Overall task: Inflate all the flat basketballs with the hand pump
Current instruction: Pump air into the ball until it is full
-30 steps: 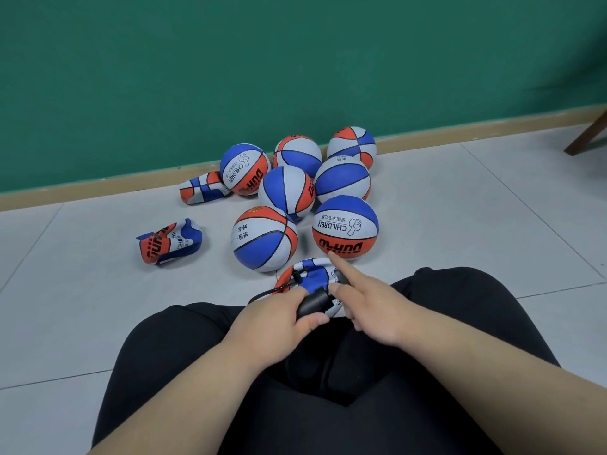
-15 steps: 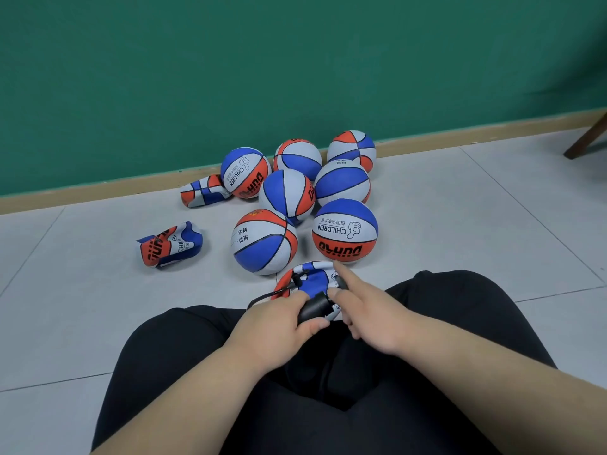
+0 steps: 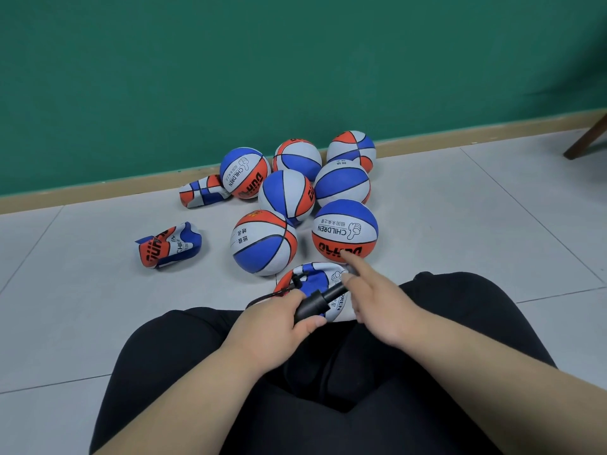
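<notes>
Pulling back to the right, my right hand [image 3: 384, 307] has drawn the rod [image 3: 333, 293] out of the pump [image 3: 312, 308], so a short black length of it now shows between my hands, which sat nearly together a moment ago. My right hand grips the handle end with the forefinger pointing straight ahead. My left hand [image 3: 276, 320] is wrapped round the barrel, thumb underneath. A thin hose [image 3: 279, 292] runs from the pump to the flat ball [image 3: 315, 274], which lies on the floor [image 3: 460, 224] just in front of my knees [image 3: 361, 389], partly under my hands. Seven round balls [image 3: 264, 243] cluster beyond it toward the green wall [image 3: 295, 60]. Two more crumpled balls [image 3: 167, 244] lie to their left.
</notes>
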